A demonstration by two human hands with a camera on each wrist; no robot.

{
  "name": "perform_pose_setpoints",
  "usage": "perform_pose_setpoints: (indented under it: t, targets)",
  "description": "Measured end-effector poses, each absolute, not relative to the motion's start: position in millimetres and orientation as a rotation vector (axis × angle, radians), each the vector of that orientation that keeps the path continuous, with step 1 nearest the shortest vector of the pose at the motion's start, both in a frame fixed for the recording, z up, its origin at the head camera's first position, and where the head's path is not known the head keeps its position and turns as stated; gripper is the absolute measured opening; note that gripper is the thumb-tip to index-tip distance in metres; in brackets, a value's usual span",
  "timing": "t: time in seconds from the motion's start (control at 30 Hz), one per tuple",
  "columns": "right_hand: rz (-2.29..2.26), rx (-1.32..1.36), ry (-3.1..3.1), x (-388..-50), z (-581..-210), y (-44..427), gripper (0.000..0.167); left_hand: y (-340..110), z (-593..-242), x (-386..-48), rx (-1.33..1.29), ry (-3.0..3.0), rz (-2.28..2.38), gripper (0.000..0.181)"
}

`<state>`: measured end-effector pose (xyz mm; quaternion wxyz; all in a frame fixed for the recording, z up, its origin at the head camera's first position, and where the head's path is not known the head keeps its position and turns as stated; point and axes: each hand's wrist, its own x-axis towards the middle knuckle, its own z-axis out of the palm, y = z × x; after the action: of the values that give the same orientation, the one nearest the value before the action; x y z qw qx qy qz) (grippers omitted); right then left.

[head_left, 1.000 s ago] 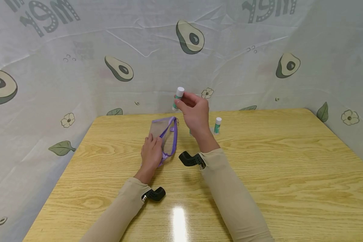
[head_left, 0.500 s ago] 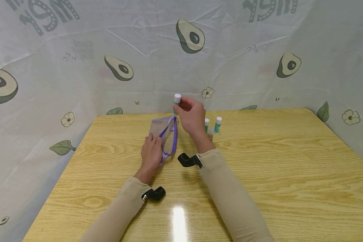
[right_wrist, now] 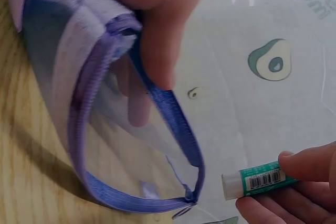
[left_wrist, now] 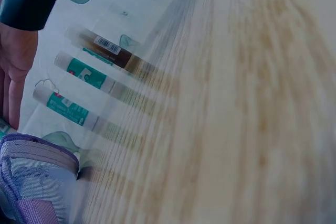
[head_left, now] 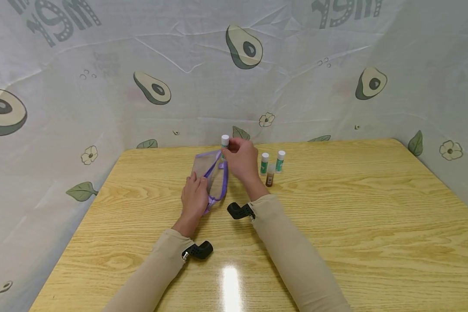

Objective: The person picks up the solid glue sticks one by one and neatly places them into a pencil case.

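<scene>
Head view: on a wood-grain table (head_left: 374, 195), a person's right hand (head_left: 243, 160) pinches a green-labelled glue stick (head_left: 225, 141) between thumb and fingers, near upright, white cap uppermost, its lower end overlapping the far end of a purple-trimmed mesh pouch (head_left: 204, 162). The left hand (head_left: 194, 195) lies along the pouch's left side, holding its edge between thumb and fingers. Two more glue sticks (head_left: 264, 164) and a brown tube (head_left: 270, 178) stand together, right of the right hand. Left wrist view, turned sideways: those three stand in a slanting row; the pouch fills the lower left corner, and only a sliver of the held stick shows above it. Right wrist view: here the key relation is clearest. The pouch's zipped mouth gapes; the held stick lies just beyond the rim, not touching it, long axis pointing towards the opening, pale base foremost, with the right hand behind.
</scene>
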<state>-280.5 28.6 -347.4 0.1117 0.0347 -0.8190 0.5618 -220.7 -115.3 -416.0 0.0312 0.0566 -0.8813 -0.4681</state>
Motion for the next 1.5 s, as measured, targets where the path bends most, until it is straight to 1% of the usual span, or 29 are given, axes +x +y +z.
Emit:
perform_pose_setpoints:
  t: [0.27, 0.63, 0.9, 1.23, 1.5]
  targets:
    - [1.564, 0.075, -2.505, -280, -355, 22, 0.026, -115, -413, -221, 0.18, -2.719, -1.429, 0.059]
    - [1.457, 0.042, -2.622, -280, -367, 16, 0.028, -116, -414, -222, 0.191, -2.721, -1.421, 0.059]
    - [1.362, 0.069, -2.659, -281, -378, 14, 0.022, -116, -414, -223, 0.194, -2.71, -1.413, 0.059]
    - [1.408, 0.057, -2.647, -282, -383, 14, 0.024, -116, -414, -224, 0.202, -2.716, -1.4, 0.058]
    - [1.397, -0.013, -2.65, -282, -384, 13, 0.019, -116, -413, -224, 0.197, -2.702, -1.423, 0.059]
